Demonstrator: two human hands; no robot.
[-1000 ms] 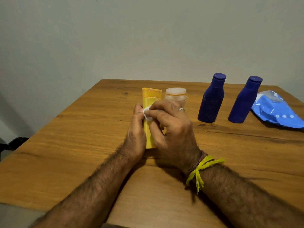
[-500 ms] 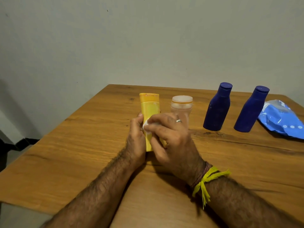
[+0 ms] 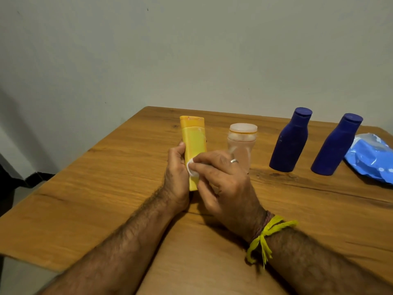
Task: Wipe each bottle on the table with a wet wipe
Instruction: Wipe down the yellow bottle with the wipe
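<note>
A wooden table (image 3: 106, 188) with visible grain and a dark crack across the right side is set against a plain grey-white wall (image 3: 191, 50). A yellow string wristband (image 3: 265, 235) and a silver ring (image 3: 234, 160) are worn. Dark flooring is glimpsed at far left.

I sit at a wooden worktop (image 3: 89, 205) with warm orange-brown grain, dark knots and a long crack running across its right half; its far left corner points toward the wall, and its near left edge ends above a pale floor (image 3: 19, 279). Behind it rises a plain, pale grey-green wall (image 3: 191, 50), bare but for a few tiny dark specks, evenly and softly lit with a faint shadow falling down its lower left part. Low on the left, a dark skirting strip (image 3: 36, 176) runs along the foot of the wall, with something black beside it that I cannot make out.
</note>
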